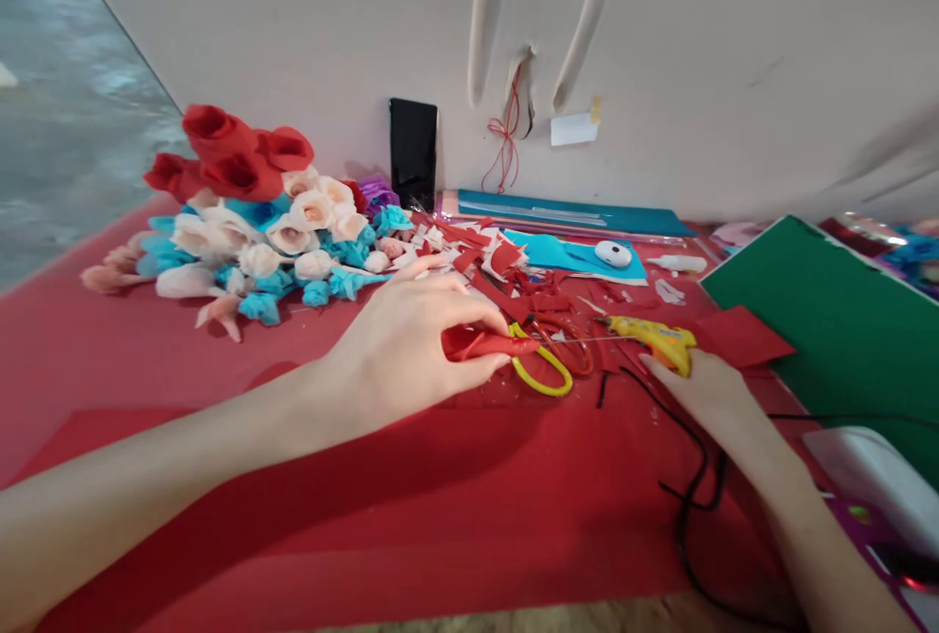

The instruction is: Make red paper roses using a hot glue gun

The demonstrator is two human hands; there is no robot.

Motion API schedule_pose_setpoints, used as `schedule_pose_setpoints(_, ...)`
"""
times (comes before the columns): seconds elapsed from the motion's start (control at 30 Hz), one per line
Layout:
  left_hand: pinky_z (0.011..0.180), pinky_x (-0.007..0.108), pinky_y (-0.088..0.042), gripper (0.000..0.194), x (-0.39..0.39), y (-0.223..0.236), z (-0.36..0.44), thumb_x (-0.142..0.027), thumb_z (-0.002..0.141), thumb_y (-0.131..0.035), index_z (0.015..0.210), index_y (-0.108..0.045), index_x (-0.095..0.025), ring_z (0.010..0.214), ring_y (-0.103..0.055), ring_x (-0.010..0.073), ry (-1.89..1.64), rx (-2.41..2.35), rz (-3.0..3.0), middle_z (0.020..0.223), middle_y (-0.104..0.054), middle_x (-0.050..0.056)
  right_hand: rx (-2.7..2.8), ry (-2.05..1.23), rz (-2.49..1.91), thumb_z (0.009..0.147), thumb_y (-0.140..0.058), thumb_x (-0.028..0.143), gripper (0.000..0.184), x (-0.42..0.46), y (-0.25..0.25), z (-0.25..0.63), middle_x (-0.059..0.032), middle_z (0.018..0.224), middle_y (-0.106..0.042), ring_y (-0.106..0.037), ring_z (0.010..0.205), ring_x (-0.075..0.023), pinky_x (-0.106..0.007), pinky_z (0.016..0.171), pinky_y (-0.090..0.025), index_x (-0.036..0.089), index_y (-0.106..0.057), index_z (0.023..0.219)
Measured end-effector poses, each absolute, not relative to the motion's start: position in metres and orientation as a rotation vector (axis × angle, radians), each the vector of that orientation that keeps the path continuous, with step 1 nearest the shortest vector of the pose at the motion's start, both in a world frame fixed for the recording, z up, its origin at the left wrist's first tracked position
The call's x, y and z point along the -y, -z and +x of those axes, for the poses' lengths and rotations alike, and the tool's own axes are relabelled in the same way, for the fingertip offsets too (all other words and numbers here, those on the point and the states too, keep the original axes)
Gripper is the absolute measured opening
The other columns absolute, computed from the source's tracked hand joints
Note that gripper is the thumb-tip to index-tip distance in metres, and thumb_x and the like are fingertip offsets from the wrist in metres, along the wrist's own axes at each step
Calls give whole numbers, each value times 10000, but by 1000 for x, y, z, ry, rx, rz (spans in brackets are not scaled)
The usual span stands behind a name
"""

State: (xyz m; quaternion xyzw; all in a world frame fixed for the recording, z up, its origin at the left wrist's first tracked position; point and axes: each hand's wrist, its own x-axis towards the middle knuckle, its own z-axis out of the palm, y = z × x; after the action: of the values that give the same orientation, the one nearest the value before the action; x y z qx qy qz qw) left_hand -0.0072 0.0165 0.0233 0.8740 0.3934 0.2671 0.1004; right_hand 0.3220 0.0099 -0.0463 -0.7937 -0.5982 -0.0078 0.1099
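Note:
My left hand [411,339] is closed on a rolled piece of red paper [480,343], pinching it between thumb and fingertips with its narrow end pointing right. My right hand [704,384] grips the handle of a yellow hot glue gun [656,335], whose nozzle points left. A thin strand of glue [587,339] stretches from the nozzle to the red paper. Just past my left fingertips lie scissors with yellow handles [550,381]. Red-handled scissors [585,359] are right beside them, partly covered by scraps.
Paper flowers [315,212] in red, cream and blue are heaped at the left. Paper scraps [469,251] lie mid-table before an upright phone [413,149]. A green board [843,320] leans at the right. A black cord [686,516] trails across the red table [367,555].

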Motion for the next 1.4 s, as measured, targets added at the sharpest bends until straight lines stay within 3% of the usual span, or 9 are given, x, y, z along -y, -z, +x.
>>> schedule_pose_setpoints(0.1, 854, 321, -358, 98, -11, -30, -7, -307, 740, -613, 786, -643, -226, 725, -567, 128, -783, -1144, 2505, 772, -680, -49, 1762, 207, -2168, 743, -546, 467, 321, 0, 22, 312, -161, 834, -594, -552, 859, -346, -446, 708, -426, 154, -578, 803)
schedule_pose_setpoints(0.17, 852, 320, -356, 105, -8, -32, -7, -311, 737, -615, 792, -646, -228, 715, -564, 126, -789, -1120, 2478, 764, -677, -48, 1768, 311, -1988, 824, -477, 386, 265, 12, -1, 296, -142, 1003, -586, -522, 980, -299, -418, 839, -397, 176, -561, 964)
schedule_pose_setpoints(0.27, 851, 313, -352, 113, -3, -33, -6, -301, 721, -633, 800, -655, -223, 694, -558, 120, -823, -1052, 2454, 720, -659, -45, 1952, 416, -1421, 805, -543, 238, 179, 31, -29, 258, -104, 956, -608, -546, 925, -255, -385, 840, -411, 190, -577, 974)
schedule_pose_setpoints(0.3, 837, 306, -357, 114, -2, -34, -6, -294, 718, -636, 804, -657, -222, 685, -556, 117, -830, -1030, 2442, 707, -655, -46, 2058, 314, -1326, 805, -539, 207, 178, 36, -35, 245, -97, 941, -604, -550, 899, -238, -377, 821, -420, 184, -573, 978)
schedule_pose_setpoints(0.4, 752, 274, -379, 120, 3, -35, -6, -266, 726, -625, 836, -662, -238, 675, -556, 114, -819, -987, 2396, 706, -661, -52, 2299, 191, -1083, 751, -621, 222, 278, 44, -40, 213, -83, 939, -616, -533, 881, -226, -390, 814, -416, 146, -559, 1012)
schedule_pose_setpoints(0.63, 945, 296, -283, 130, 8, -41, -3, -192, 697, -625, 814, -646, -243, 705, -578, 96, -779, -938, 2352, 753, -680, -96, 2333, 51, -1011, 748, -630, 159, 131, 39, -40, 192, -13, 787, -644, -517, 781, -160, -342, 763, -409, 138, -604, 875)
schedule_pose_setpoints(0.93, 814, 252, -362, 131, 9, -41, -4, -173, 683, -622, 786, -639, -252, 666, -554, 83, -764, -923, 2279, 704, -650, -105, 2310, 15, -1007, 769, -574, 107, 114, 43, -42, 189, 12, 772, -651, -526, 762, -155, -351, 755, -417, 160, -605, 866)
schedule_pose_setpoints(1.27, 646, 242, -423, 133, 11, -42, -3, -178, 663, -619, 760, -665, -255, 688, -547, 136, -758, -974, 2167, 681, -651, -51, 2343, 129, -987, 774, -551, 66, 172, 44, -47, 187, 16, 754, -658, -566, 706, -155, -350, 700, -465, 204, -594, 867)
schedule_pose_setpoints(1.4, 696, 255, -439, 100, 11, -43, -3, -194, 668, -624, 747, -666, -237, 673, -548, 133, -757, -981, 2176, 667, -647, -45, 2285, 101, -982, 767, -576, 58, 172, 46, -44, 188, 36, 754, -663, -574, 704, -134, -325, 719, -473, 211, -598, 843)
